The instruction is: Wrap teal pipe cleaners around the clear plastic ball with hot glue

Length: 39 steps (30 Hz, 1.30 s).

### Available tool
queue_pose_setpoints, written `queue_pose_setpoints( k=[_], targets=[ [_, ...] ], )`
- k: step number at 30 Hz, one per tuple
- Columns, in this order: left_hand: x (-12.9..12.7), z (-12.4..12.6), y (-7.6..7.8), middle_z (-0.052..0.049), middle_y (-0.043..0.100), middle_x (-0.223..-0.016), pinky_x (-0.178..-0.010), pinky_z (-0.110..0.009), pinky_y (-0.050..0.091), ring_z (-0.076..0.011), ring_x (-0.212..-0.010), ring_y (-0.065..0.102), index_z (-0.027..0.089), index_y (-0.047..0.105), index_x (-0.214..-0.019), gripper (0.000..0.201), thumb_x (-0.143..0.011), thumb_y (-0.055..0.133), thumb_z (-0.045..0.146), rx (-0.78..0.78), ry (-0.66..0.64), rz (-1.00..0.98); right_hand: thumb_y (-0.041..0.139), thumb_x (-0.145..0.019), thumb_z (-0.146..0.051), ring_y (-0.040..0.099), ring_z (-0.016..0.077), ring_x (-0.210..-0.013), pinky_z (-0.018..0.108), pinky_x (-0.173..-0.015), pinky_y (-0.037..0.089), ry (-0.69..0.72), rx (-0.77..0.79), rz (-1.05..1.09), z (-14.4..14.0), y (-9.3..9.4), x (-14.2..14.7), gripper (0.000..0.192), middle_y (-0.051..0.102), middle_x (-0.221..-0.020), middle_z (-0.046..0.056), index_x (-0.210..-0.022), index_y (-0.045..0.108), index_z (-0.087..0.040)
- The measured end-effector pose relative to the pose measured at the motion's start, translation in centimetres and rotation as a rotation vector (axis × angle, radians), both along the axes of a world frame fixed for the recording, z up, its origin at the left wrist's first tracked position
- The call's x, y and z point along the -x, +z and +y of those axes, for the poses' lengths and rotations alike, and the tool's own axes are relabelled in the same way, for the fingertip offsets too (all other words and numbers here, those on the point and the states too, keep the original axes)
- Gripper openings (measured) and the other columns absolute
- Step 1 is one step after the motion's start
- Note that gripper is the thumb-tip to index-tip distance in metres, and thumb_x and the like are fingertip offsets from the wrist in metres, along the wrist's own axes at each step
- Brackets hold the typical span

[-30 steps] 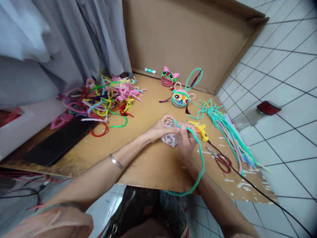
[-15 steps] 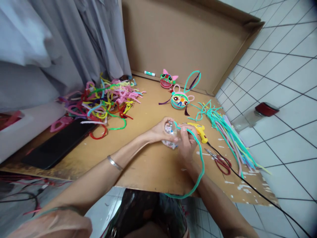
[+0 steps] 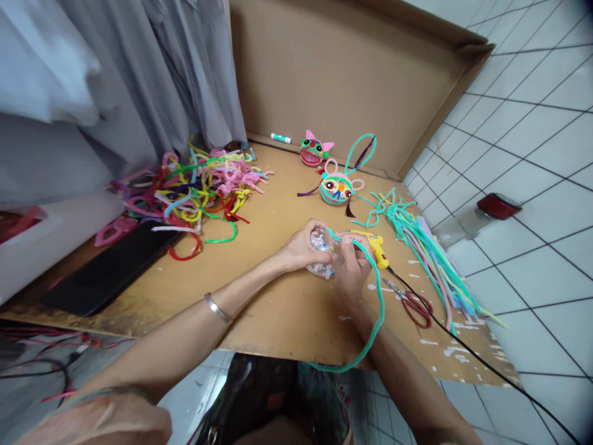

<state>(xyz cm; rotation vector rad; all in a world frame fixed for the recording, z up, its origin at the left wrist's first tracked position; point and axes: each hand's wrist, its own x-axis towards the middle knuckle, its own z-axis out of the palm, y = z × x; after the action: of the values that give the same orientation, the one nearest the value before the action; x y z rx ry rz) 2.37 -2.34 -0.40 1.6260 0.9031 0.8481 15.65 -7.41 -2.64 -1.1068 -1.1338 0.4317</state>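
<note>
Teal pipe cleaner (image 3: 377, 309) looking light, bendy; right hand (image 3: 351, 267) pinching its end against clear ball (image 3: 319, 246), left hand (image 3: 299, 247) cupping ball.

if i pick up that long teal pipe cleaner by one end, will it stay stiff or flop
Probably flop: the teal pipe cleaner already droops in a loose curve from the right hand past the board edge. It likely bends easily yet keeps shapes, like the looped ears on the teal mask. It looks light.

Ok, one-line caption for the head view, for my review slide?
Left hand and right hand hold a small clear ball and teal pipe cleaner over a cardboard worktop.
</note>
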Motion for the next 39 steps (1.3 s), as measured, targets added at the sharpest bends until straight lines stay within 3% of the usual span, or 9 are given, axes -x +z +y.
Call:
queue_pose_setpoints(
  k=[7, 15, 30, 39],
  targets=[
    [0.1, -0.3, 0.5, 0.000, 0.061, -0.096, -0.080, -0.030, 0.047, -0.0178, -0.087, 0.058, 0.021, 0.047, -0.123, 0.076, -0.057, 0.080, 0.038, -0.071, -0.007, -0.003, 0.059, -0.089, -0.043, 0.061, 0.0152, -0.080, 0.031, -0.078, 0.048, -0.024, -0.002, 0.101, -0.1, 0.6, 0.5, 0.023, 0.066, -0.082, -0.001, -0.082, 0.064, -0.021],
    [-0.1, -0.3, 0.1, -0.003, 0.060, -0.107, -0.083, -0.031, 0.049, -0.0192, -0.092, 0.058, 0.021, 0.053, -0.120, 0.064, -0.062, 0.076, 0.035, -0.100, -0.014, -0.033, 0.059, -0.089, -0.041, 0.060, 0.0147, -0.079, 0.030, -0.078, 0.048, -0.020, -0.001, 0.109, 0.0, 0.5, 0.4, 0.021, 0.064, -0.080, -0.002, -0.082, 0.062, -0.021],
    [-0.1, 0.1, -0.4, -0.002, 0.060, -0.099, -0.086, -0.032, 0.048, -0.0200, -0.093, 0.057, 0.020, 0.058, -0.113, 0.056, -0.062, 0.077, 0.036, -0.123, -0.020, -0.060, 0.059, -0.091, -0.037, 0.060, 0.0140, -0.075, 0.030, -0.075, 0.048, 0.011, -0.001, 0.105, -0.4, 1.0, 0.5, 0.016, 0.063, -0.078, -0.003, -0.083, 0.062, -0.023],
    [-0.2, 0.0, -0.3, -0.001, 0.059, -0.096, -0.080, -0.028, 0.048, -0.0172, -0.087, 0.056, 0.019, 0.056, -0.113, 0.056, -0.064, 0.076, 0.038, -0.070, -0.023, -0.113, 0.056, -0.090, -0.035, 0.058, 0.0166, -0.091, 0.033, -0.084, 0.046, -0.080, -0.013, -0.042, -0.7, 1.9, 0.6, 0.020, 0.062, -0.090, 0.002, -0.076, 0.062, -0.021]
  ],
)
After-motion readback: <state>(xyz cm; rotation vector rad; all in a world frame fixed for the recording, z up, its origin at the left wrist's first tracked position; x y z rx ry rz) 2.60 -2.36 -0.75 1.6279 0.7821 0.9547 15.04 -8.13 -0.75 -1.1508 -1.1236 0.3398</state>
